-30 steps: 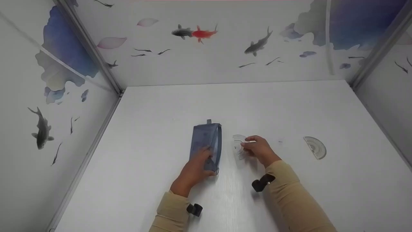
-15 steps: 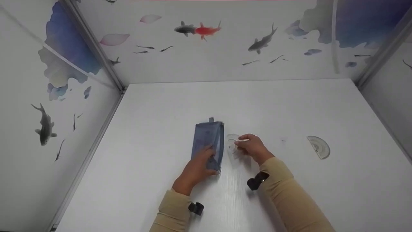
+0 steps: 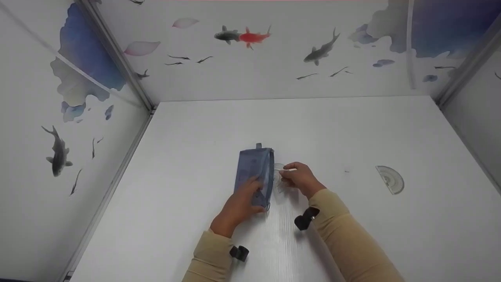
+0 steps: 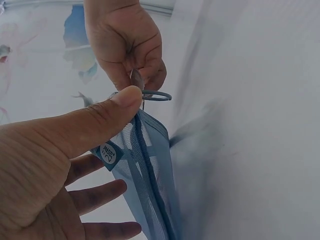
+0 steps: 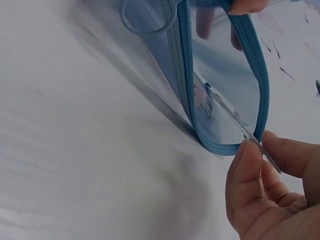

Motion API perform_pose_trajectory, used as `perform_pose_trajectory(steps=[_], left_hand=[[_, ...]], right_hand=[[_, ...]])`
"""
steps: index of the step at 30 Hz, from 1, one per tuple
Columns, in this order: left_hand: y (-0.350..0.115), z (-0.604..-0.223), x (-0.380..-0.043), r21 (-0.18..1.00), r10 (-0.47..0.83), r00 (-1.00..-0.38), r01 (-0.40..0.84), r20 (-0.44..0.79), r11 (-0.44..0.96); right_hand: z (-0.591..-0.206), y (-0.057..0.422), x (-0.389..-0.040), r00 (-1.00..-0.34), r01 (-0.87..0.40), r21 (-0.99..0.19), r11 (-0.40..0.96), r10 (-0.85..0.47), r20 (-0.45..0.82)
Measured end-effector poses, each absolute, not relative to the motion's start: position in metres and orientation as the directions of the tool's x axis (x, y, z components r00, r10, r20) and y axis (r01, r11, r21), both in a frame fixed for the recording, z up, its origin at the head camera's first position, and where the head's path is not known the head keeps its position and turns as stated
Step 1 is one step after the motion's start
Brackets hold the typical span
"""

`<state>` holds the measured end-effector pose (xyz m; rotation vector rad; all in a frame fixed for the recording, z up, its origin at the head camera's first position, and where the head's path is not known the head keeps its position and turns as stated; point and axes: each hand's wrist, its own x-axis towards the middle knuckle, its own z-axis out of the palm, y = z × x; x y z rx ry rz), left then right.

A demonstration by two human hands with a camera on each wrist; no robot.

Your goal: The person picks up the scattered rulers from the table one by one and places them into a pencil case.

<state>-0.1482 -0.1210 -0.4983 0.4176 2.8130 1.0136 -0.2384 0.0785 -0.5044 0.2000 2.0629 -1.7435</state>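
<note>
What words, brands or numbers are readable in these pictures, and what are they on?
None reads with certainty.
Tag on the mesh zipper pouch: dark marks on a white oval, too unclear to read.
Held protractor, in the right hand: no legible numbers.
Flat protractor on the tabletop: scale too small to read.

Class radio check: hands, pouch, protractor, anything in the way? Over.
Left hand grips pouch. Right hand pinches protractor at pouch's open mouth. Path looks clear; second protractor lies apart, to the right.
</note>
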Motion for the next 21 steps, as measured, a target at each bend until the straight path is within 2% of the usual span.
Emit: perform_pose_trajectory(steps=[21], left_hand=[[-0.121, -0.495, -0.147, 0.632, 0.298, -0.955, 0.230, -0.001, 0.740]], right_hand=[[-0.503, 0.058, -0.237, -0.893, 0.397, -0.897, 0.196, -0.142, -0.426]])
